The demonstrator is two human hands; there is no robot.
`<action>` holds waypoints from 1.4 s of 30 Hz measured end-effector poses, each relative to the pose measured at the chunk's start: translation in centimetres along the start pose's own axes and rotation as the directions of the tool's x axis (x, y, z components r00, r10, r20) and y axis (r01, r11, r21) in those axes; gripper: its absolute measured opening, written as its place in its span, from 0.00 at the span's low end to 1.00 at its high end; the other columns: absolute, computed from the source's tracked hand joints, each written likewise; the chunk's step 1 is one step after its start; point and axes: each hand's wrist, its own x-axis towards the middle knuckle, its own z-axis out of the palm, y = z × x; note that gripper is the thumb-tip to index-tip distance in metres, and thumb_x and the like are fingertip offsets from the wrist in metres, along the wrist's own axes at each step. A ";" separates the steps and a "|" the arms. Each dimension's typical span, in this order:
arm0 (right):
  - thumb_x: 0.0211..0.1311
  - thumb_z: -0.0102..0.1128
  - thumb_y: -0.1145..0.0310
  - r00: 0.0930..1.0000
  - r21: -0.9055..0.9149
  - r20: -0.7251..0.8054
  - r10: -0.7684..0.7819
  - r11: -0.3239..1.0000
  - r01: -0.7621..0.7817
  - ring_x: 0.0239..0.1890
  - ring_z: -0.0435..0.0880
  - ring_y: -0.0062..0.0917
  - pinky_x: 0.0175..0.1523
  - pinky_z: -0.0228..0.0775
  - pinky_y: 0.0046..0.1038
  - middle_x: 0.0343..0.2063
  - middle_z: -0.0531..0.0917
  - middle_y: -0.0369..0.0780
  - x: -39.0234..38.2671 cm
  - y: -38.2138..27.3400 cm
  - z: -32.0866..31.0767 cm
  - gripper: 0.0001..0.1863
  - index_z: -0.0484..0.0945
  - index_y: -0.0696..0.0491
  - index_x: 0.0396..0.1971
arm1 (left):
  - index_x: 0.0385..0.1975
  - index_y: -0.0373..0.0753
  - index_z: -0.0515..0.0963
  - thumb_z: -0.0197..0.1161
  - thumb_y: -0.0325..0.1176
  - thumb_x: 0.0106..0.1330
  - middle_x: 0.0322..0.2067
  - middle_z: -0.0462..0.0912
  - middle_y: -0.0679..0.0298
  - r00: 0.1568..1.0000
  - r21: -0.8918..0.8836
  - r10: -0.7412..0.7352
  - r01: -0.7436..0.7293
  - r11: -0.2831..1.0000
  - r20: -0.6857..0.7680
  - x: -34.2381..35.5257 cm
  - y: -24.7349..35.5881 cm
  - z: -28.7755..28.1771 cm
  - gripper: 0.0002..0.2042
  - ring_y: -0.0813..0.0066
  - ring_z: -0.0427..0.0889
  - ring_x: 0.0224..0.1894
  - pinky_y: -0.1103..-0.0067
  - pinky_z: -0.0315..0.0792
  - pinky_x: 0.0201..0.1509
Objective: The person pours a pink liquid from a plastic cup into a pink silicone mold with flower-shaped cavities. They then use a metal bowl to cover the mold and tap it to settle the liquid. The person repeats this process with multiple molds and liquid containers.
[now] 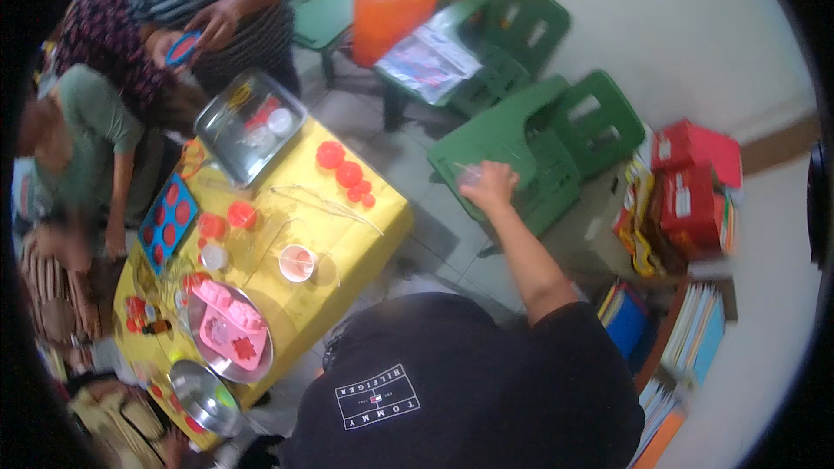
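My right hand [493, 184] reaches out over the seat-side tablet of a green plastic chair [460, 143], its fingers round a small clear, pinkish item [469, 172] that is too blurred to identify. My left hand is out of sight. Left of me, a yellow-covered table [365, 243] carries a steel tray [261, 156], a blue mold with red cups [165, 226], pink silicone molds [230, 339] on a metal plate, red molds [349, 174], a white cup [297, 263] and a steel bowl [200, 395].
Several people [226, 43] are along the table's left side, one holding a blue-rimmed item. An orange jug [391, 17] and papers [426, 61] rest on green chairs behind. At right are red boxes [686, 208], shelves of books [695, 330] and a white wall [695, 35].
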 end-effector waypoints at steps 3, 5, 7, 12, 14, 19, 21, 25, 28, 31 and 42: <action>0.31 0.64 0.51 0.995 -0.056 -0.026 0.098 0.994 -0.099 0.54 0.65 0.37 0.60 0.46 0.52 0.45 0.74 0.45 4.6 2.5 0.7 0.34 0.72 0.53 0.43 | 0.51 0.34 0.67 0.44 0.43 0.65 0.46 0.74 0.52 0.990 0.209 -0.038 0.009 0.978 0.135 0.4 1.3 5.2 0.21 0.59 0.74 0.46 0.67 0.69 0.46; 0.31 0.64 0.50 0.986 -0.055 -0.006 0.166 0.985 -0.166 0.54 0.65 0.38 0.60 0.46 0.52 0.46 0.74 0.45 7.0 3.4 0.5 0.34 0.73 0.53 0.43 | 0.51 0.34 0.68 0.44 0.45 0.65 0.46 0.75 0.51 0.977 0.361 -0.032 -0.048 0.931 0.213 0.4 2.4 7.7 0.22 0.58 0.74 0.46 0.67 0.68 0.46; 0.33 0.62 0.48 0.978 -0.042 0.068 0.195 0.980 -0.192 0.55 0.65 0.38 0.60 0.46 0.52 0.48 0.74 0.45 8.0 3.1 -0.2 0.36 0.73 0.53 0.45 | 0.50 0.34 0.70 0.45 0.46 0.65 0.46 0.75 0.51 0.966 0.420 -0.045 -0.068 0.905 0.253 0.3 2.9 9.7 0.22 0.57 0.75 0.47 0.66 0.68 0.47; 0.31 0.66 0.46 0.956 -0.100 0.141 0.258 0.964 -0.245 0.56 0.65 0.40 0.57 0.53 0.48 0.51 0.72 0.45 10.3 4.4 1.2 0.41 0.70 0.52 0.50 | 0.56 0.36 0.64 0.39 0.54 0.67 0.53 0.69 0.50 0.882 -0.240 -0.369 0.441 0.865 0.292 4.5 -0.8 15.1 0.29 0.53 0.69 0.55 0.62 0.66 0.53; 0.30 0.66 0.43 0.943 -0.182 0.037 0.331 0.930 -0.319 0.55 0.65 0.41 0.56 0.54 0.49 0.51 0.70 0.46 10.1 4.5 0.7 0.44 0.69 0.52 0.51 | 0.56 0.35 0.64 0.41 0.52 0.67 0.53 0.69 0.50 0.919 -0.053 -0.251 0.279 0.959 0.305 1.7 11.0 11.7 0.27 0.57 0.68 0.56 0.67 0.65 0.55; 0.42 0.67 0.55 0.904 -0.050 -0.266 -0.333 0.942 0.332 0.51 0.69 0.36 0.52 0.60 0.43 0.47 0.72 0.46 10.7 2.2 0.9 0.33 0.69 0.54 0.49 | 0.53 0.33 0.67 0.46 0.47 0.67 0.52 0.70 0.52 0.906 -0.148 0.318 -0.286 0.947 0.280 -1.4 16.8 11.0 0.24 0.64 0.69 0.54 0.73 0.62 0.58; 0.48 0.65 0.64 0.838 0.236 -0.261 -0.479 0.810 0.537 0.44 0.73 0.30 0.46 0.66 0.36 0.41 0.75 0.44 9.7 -0.8 -0.4 0.24 0.72 0.56 0.46 | 0.53 0.34 0.66 0.46 0.46 0.68 0.53 0.70 0.53 0.890 -0.119 0.341 -0.320 0.940 0.304 -4.5 21.7 8.7 0.23 0.65 0.69 0.54 0.73 0.62 0.58; 0.57 0.57 0.75 0.843 0.906 0.143 -0.518 0.412 0.099 0.19 0.75 0.14 0.23 0.66 0.14 0.23 0.78 0.37 1.1 -13.2 -5.2 0.06 0.77 0.59 0.34 | 0.53 0.36 0.67 0.49 0.44 0.66 0.51 0.72 0.53 0.801 0.148 0.598 -0.596 0.789 0.039 -8.8 25.7 5.7 0.21 0.64 0.71 0.53 0.74 0.64 0.57; 0.60 0.55 0.69 0.621 0.935 0.333 -0.710 0.334 -0.119 0.11 0.69 0.11 0.15 0.59 0.11 0.18 0.77 0.37 -5.1 -19.3 -9.5 0.08 0.76 0.60 0.29 | 0.54 0.34 0.66 0.47 0.44 0.67 0.51 0.72 0.55 0.793 -0.210 0.607 -0.602 0.770 -0.049 -11.1 28.7 1.7 0.22 0.64 0.71 0.53 0.74 0.63 0.58; 0.62 0.50 0.51 0.067 0.870 0.248 -0.967 0.191 -0.455 0.11 0.71 0.16 0.15 0.61 0.14 0.17 0.77 0.39 -9.5 -22.2 -11.1 0.23 0.75 0.60 0.24 | 0.54 0.32 0.65 0.36 0.49 0.70 0.52 0.71 0.55 0.711 -0.855 0.698 -0.413 0.314 -0.086 -11.8 31.3 0.8 0.26 0.66 0.69 0.55 0.74 0.60 0.60; 0.66 0.36 0.57 0.599 0.929 0.234 -0.766 -0.005 -0.370 0.35 0.80 0.34 0.42 0.73 0.34 0.34 0.79 0.48 -12.7 -23.0 -7.4 0.21 0.70 0.60 0.39 | 0.58 0.33 0.60 0.37 0.39 0.70 0.59 0.61 0.57 0.574 -0.974 0.797 -0.215 -0.077 -0.189 -14.9 30.9 1.7 0.22 0.72 0.57 0.63 0.76 0.47 0.66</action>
